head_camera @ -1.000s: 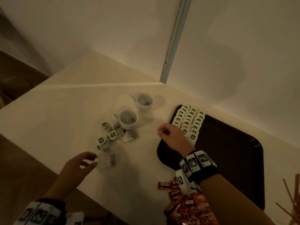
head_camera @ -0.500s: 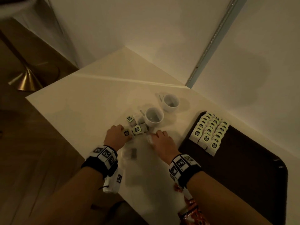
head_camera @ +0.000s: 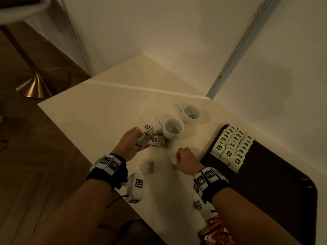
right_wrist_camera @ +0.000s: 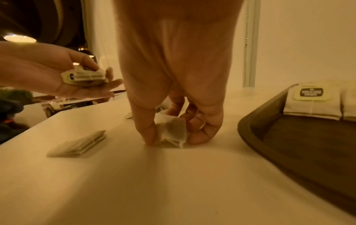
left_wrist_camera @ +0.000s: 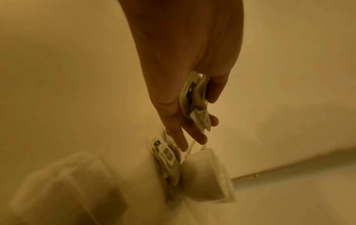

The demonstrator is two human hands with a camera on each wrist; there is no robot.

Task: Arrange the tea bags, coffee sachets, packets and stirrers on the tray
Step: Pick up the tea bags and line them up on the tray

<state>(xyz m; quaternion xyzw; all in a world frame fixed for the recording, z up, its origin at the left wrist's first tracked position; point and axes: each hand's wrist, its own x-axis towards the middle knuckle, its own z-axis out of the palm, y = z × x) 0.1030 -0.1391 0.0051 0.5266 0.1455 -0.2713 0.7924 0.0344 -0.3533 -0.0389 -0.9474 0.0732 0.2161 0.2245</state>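
The right hand [right_wrist_camera: 173, 91] pinches one tea bag [right_wrist_camera: 173, 130] between thumb and fingers, right down on the counter [head_camera: 106, 121]. This spot is near the counter's front edge, just beside the tray's left rim.

The left hand [head_camera: 130, 144] is held above the counter and grips a small bunch of tea bags [right_wrist_camera: 84, 76] between its thumb and fingers. The fingers [left_wrist_camera: 192, 134] point down toward more tea bags.

One flat tea bag [head_camera: 146, 167] lies alone on the counter between the two hands, close to the front edge. A few loose tea bags [head_camera: 155, 138] lie in a little heap beside the near cup [head_camera: 172, 129]. They touch the cup or sit right next to it. A second cup [head_camera: 191, 114] stands a bit behind the first one, nearer the wall.

The dark tray [head_camera: 274, 174] sits on the right side of the counter, by the wall. Rows of tea bags [head_camera: 231, 145] stand neatly packed in the tray's far left corner, tags facing up. Red sachets [head_camera: 214, 232] lie at the counter's front edge, partly hidden under the right arm.

Both wrists wear black bands with white blocks [head_camera: 108, 162] that have black patterns on them.
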